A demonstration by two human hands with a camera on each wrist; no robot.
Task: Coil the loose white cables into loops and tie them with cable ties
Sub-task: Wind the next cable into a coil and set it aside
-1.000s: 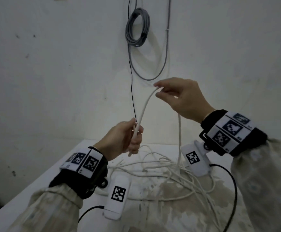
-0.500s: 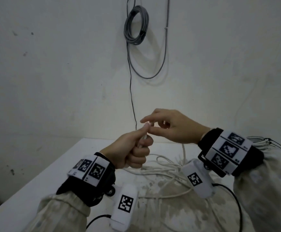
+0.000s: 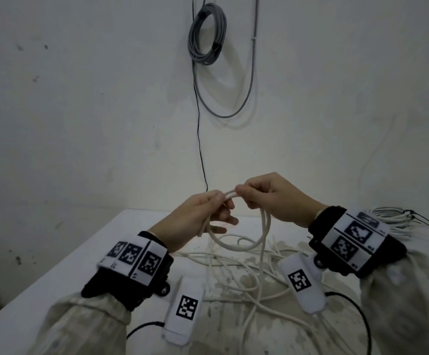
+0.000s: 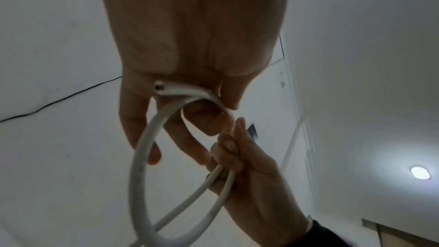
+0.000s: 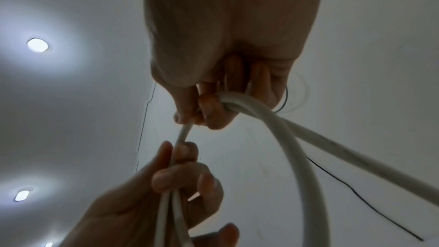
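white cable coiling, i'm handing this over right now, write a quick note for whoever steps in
Left hand: grips the cable end and the first loop.
Right hand: pinches the same white cable at the loop's top.
Both hands are held above the table.
Loose cables: tangled on the table under the hands.
Done: one loop formed; a tied coil lies far right.
Left: coil the rest, tie it, then do the remaining loose cables.
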